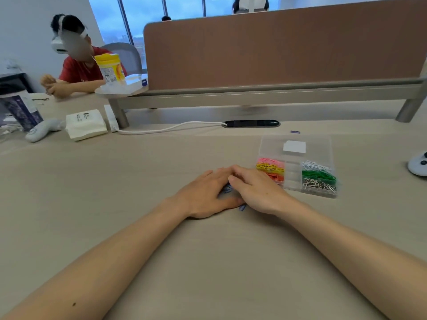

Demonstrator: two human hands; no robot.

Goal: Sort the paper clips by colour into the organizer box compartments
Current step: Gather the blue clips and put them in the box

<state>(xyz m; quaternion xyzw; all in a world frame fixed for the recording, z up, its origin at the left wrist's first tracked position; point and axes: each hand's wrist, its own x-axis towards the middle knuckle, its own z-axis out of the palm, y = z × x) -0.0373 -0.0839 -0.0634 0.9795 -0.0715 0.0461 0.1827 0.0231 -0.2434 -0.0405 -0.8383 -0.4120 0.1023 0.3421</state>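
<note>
**Blue clips herded beside the box**

Left hand [203, 195] and right hand [256, 190] lie nearly flat, fingers relaxed, cupped over small blue wire paper clips [242, 207] on the beige table [208, 262]; neither visibly pinches any. The clear plastic organizer box [291, 176] sits just right of them, toward the far edge. A loose scoop could scatter the clips or spill blues into the nearest, orange-filled compartment.

An open-plan office: a long shared desk [115, 181] with a brown divider panel [277, 47], a cable port [250, 123], tall windows [147, 15] at the frame's top.
</note>
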